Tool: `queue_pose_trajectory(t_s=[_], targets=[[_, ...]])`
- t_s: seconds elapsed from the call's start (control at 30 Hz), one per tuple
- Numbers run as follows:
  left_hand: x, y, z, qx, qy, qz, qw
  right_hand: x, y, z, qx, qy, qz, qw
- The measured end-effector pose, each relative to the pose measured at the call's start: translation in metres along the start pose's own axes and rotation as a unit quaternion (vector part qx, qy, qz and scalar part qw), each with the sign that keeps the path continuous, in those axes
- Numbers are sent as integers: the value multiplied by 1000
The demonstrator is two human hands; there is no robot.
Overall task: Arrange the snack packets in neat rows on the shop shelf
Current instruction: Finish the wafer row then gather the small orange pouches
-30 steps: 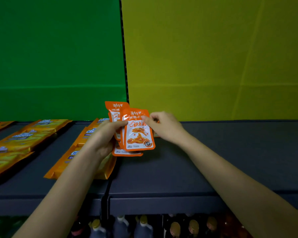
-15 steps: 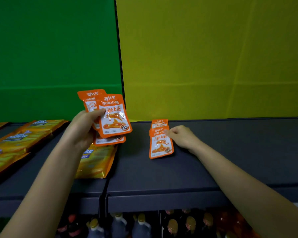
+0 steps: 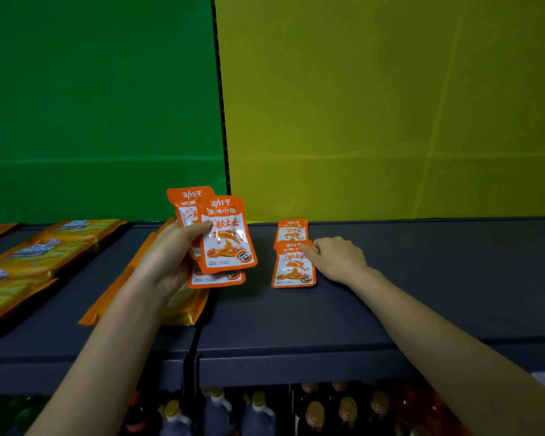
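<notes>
My left hand [image 3: 170, 256] grips a fanned stack of small orange snack packets [image 3: 225, 236] upright above the dark grey shelf [image 3: 296, 319], thumb across the front one. Two more of these packets lie flat on the shelf to the right, one behind the other: the back packet [image 3: 291, 231] against the yellow wall and the front packet [image 3: 293, 270] overlapping its lower edge. My right hand [image 3: 339, 259] rests on the shelf with curled fingers on the front packet's upper right corner; its thumb is hidden.
Long yellow-orange snack bags [image 3: 38, 250] lie in rows on the left part of the shelf, one [image 3: 183, 306] under my left forearm. Green [image 3: 101, 105] and yellow [image 3: 390, 105] panels back the shelf. Bottles [image 3: 258, 413] stand on the level below.
My right hand took a packet from the stack and laid it on the shelf in front of the back packet. My left hand moved left, then drifted slightly right with the stack.
</notes>
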State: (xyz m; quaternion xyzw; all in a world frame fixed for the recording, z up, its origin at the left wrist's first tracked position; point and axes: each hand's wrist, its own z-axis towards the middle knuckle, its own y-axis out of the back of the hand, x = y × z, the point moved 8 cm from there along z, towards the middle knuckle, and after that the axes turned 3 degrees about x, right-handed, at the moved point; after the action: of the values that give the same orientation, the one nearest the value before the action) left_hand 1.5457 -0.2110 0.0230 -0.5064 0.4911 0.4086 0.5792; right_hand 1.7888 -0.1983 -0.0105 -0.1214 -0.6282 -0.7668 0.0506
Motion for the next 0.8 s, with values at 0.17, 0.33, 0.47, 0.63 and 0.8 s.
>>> queue_pose_trajectory(t_s=[0.17,0.33,0.47,0.63,0.8], targets=[[4,-3,-6,4,11,-2,1000,1,0,-2,7,-5,-44,999],[11,-8,-12,15,23,13,1000,21,37,-23,-113,12,29,993],[17,-20,-18,31,29,9,999,66,39,-37,-48,69,173,981],[14,-31,-26,38,8,-32,999,82,35,-38,-30,107,250,962],[2,-12,-22,11,-24,-53,998,52,35,-40,-12,69,389,919]])
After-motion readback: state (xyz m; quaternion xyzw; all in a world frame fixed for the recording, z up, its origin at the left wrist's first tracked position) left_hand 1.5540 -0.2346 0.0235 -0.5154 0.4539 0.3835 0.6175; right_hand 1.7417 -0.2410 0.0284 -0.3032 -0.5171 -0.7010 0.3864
